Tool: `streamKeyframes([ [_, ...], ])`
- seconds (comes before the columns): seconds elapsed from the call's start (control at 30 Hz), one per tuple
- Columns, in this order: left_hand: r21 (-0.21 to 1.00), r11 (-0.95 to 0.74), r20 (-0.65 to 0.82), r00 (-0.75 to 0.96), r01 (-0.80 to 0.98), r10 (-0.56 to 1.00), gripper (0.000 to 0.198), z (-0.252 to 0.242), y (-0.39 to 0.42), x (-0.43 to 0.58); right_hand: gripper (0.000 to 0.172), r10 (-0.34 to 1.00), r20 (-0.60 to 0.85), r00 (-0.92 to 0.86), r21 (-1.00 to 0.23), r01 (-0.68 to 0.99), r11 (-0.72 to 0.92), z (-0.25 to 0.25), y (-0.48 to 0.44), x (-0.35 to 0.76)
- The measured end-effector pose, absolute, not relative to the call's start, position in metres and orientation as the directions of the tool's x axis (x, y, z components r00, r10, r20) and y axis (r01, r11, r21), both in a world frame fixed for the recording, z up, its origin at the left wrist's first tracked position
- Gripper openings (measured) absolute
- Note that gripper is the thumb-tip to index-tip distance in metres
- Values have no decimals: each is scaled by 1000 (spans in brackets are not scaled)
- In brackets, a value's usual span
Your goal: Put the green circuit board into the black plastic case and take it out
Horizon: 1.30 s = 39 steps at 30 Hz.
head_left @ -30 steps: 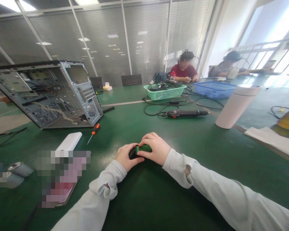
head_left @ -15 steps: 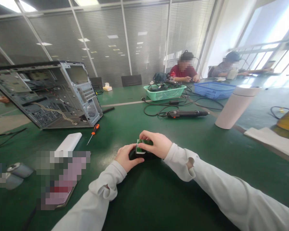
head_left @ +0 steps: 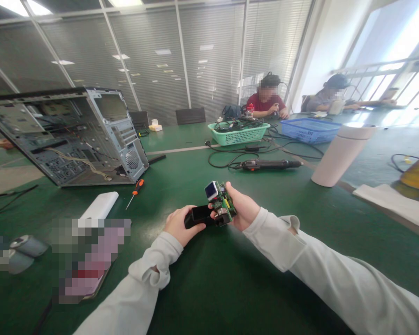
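Observation:
My left hand (head_left: 180,226) is closed around the left end of a black plastic casing (head_left: 198,215), which rests on the green table (head_left: 181,288). The casing's top is open and shows a dark hollow. In my right hand (head_left: 242,208) a green circuit board (head_left: 227,199) is gripped by its edges, tilted, above the casing's right end. A small display with a white frame (head_left: 211,190) sits on the board's upper left, and a dark round part (head_left: 222,217) on its lower end. The casing's right end is partly hidden behind the board and fingers.
To the left stand an opened computer case (head_left: 101,139), an orange-handled screwdriver (head_left: 138,187), a white power bank (head_left: 101,207) and a blurred phone. Beyond my hands lie a black electric screwdriver (head_left: 270,165) and a green basket (head_left: 239,136) of cables. A pink tumbler (head_left: 342,156) is at right.
My right hand has lifted the circuit board out of the black casing and turned it, so its display and components now face me. My left hand still holds the casing.

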State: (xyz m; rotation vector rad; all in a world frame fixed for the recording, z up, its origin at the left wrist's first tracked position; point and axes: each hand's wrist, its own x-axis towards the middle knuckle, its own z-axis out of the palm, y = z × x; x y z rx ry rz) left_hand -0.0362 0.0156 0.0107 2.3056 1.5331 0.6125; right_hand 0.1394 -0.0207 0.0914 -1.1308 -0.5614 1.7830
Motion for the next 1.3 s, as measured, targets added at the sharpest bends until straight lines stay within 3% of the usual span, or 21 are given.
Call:
streamKeyframes([
  [0.1,447,-300,155,258,843,954,42,16,15,-38,46,894,-439,-92,-763,-488,-425,86,-30,142],
  [0.27,414,-258,154,212,873,965,43,13,19,-42,16,915,-380,-132,-769,-505,-392,61,-37,149],
  [0.4,398,-238,162,188,886,969,45,10,22,-44,17,946,-308,-105,-813,-487,-318,43,-35,153],
  [0.5,393,-245,169,192,887,967,45,8,22,-44,11,937,-312,-158,-801,-487,-349,39,-35,153],
  [0.57,396,-242,180,183,886,966,44,8,22,-44,17,912,-335,-238,-758,-506,-411,39,-36,152],
  [0.67,399,-247,191,183,883,964,44,7,22,-45,48,831,-381,-405,-644,-528,-553,41,-38,153],
  [0.73,397,-254,190,192,882,963,44,6,23,-45,55,776,-377,-506,-579,-525,-624,41,-40,153],
  [0.83,395,-240,194,175,887,965,43,6,23,-44,49,748,-340,-570,-513,-554,-656,38,-40,153],
  [1.0,387,-233,175,177,892,969,41,12,21,-41,41,796,-301,-526,-403,-686,-605,28,-36,154],
  [1.3,392,-228,159,178,891,971,42,15,19,-40,39,804,-295,-517,-423,-684,-595,26,-32,158],
])
